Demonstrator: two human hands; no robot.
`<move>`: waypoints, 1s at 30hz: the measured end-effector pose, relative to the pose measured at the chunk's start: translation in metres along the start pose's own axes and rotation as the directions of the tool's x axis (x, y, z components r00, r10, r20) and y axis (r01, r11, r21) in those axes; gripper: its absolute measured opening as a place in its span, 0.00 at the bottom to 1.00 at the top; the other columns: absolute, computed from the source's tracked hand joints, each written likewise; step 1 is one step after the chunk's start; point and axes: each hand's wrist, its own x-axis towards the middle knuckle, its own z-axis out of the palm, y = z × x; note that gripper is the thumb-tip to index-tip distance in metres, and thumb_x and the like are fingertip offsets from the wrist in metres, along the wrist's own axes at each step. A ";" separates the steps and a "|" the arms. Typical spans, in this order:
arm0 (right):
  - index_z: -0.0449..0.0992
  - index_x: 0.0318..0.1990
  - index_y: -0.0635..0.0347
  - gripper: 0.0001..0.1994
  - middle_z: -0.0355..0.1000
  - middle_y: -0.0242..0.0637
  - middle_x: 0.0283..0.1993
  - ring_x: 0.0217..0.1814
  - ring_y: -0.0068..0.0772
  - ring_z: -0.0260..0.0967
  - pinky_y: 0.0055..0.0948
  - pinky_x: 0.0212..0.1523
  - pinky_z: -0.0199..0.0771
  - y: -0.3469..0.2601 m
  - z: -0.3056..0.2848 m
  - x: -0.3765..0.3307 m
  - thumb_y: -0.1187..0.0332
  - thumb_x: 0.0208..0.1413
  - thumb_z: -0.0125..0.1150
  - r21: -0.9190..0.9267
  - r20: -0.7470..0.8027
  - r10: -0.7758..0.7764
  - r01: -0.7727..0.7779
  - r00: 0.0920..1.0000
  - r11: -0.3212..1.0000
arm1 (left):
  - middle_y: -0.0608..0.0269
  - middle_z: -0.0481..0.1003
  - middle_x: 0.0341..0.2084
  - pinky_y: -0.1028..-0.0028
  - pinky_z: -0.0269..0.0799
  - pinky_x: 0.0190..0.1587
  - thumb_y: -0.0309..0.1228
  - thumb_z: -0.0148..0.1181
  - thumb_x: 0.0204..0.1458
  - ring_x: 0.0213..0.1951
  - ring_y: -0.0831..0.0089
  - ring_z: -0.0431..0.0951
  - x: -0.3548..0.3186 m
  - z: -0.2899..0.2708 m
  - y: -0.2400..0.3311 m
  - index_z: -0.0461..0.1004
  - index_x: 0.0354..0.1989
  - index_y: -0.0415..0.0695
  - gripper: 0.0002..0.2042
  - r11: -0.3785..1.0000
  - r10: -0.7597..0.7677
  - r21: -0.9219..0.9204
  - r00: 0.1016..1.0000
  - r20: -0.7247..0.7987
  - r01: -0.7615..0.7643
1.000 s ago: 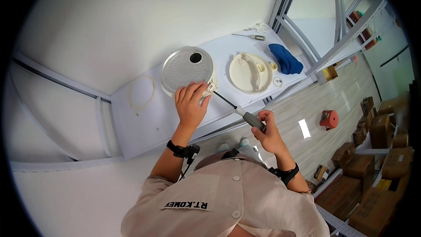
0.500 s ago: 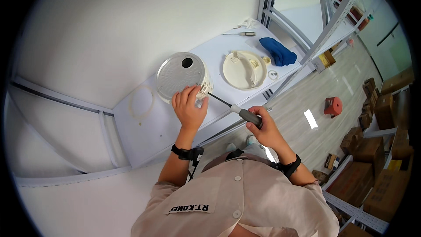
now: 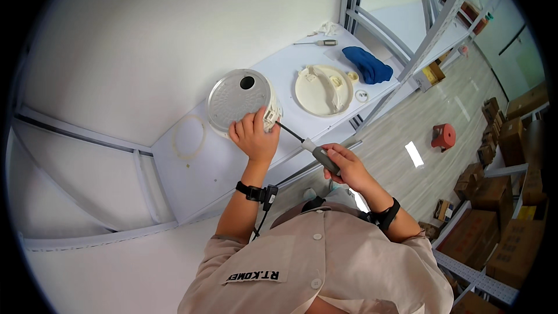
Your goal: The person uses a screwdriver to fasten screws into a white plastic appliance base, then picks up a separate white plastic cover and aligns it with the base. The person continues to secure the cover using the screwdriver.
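Observation:
A round cream appliance (image 3: 274,94) with a dimpled silver metal top and one dark round hole stands on the white table. The fingers of my left hand (image 3: 256,141) curl over its near edge and hold it. In my right hand (image 3: 352,173) is a screwdriver (image 3: 318,152) with a grey and white handle. Its dark shaft slants up to the appliance's right side, close by my left fingertips. Whether the tip sits on a screw is too small to tell. Right of the appliance lies a round cream cover (image 3: 308,94) with a curved raised part across it.
A thin cream ring (image 3: 174,134) lies on the table's left part. Toward the right are a second screwdriver (image 3: 326,42), a blue cloth (image 3: 367,65), a small cream part (image 3: 353,75) and a small clear ring (image 3: 361,96). A metal post (image 3: 378,102) rises at the table's right end; a red stool (image 3: 444,136) stands beyond.
My right hand and the screwdriver handle have shifted slightly left and down, so the shaft stands steeper. My left hand has slid a little right along the appliance's edge.

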 end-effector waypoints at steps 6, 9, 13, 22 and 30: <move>0.68 0.64 0.58 0.25 0.74 0.35 0.36 0.32 0.30 0.71 0.33 0.35 0.73 0.011 0.007 -0.007 0.61 0.63 0.68 -0.538 -0.078 -0.443 0.336 0.893 0.773 | 0.69 0.74 0.39 0.53 0.61 0.61 0.38 0.75 0.38 0.46 0.65 0.74 -0.006 0.001 0.003 0.82 0.47 0.56 0.22 0.998 0.047 0.051 0.999 -0.026 -0.045; 0.72 0.61 0.58 0.23 0.74 0.37 0.37 0.32 0.32 0.72 0.35 0.36 0.75 0.008 0.008 -0.010 0.62 0.62 0.69 -0.763 -0.048 -0.597 0.357 0.801 0.539 | 0.68 0.74 0.39 0.54 0.61 0.60 0.37 0.74 0.38 0.45 0.64 0.74 -0.006 0.000 0.004 0.82 0.47 0.55 0.22 0.997 0.061 0.054 0.997 -0.040 -0.059; 0.76 0.56 0.59 0.16 0.75 0.35 0.34 0.31 0.30 0.73 0.34 0.33 0.74 0.006 0.010 -0.010 0.60 0.68 0.61 -0.872 -0.018 -0.694 0.329 0.720 0.363 | 0.70 0.74 0.37 0.56 0.61 0.59 0.35 0.72 0.38 0.44 0.66 0.73 -0.004 0.002 0.006 0.83 0.45 0.56 0.21 0.997 0.061 0.049 0.995 -0.077 -0.057; 0.70 0.58 0.59 0.17 0.74 0.33 0.32 0.29 0.26 0.66 0.30 0.33 0.69 -0.013 0.005 -0.002 0.60 0.69 0.57 0.011 -0.018 0.108 -0.108 0.994 0.994 | 0.69 0.73 0.38 0.57 0.61 0.57 0.37 0.76 0.36 0.44 0.64 0.72 0.000 0.000 0.000 0.82 0.46 0.55 0.23 0.997 0.070 0.033 0.995 -0.071 -0.068; 0.72 0.55 0.59 0.20 0.76 0.41 0.42 0.35 0.35 0.73 0.38 0.37 0.74 0.011 0.007 0.003 0.67 0.57 0.70 -0.630 -0.081 -0.541 0.377 0.837 0.678 | 0.69 0.72 0.37 0.57 0.62 0.57 0.37 0.78 0.35 0.42 0.64 0.72 0.007 0.000 -0.003 0.81 0.46 0.55 0.24 0.999 0.044 0.010 0.998 -0.050 -0.043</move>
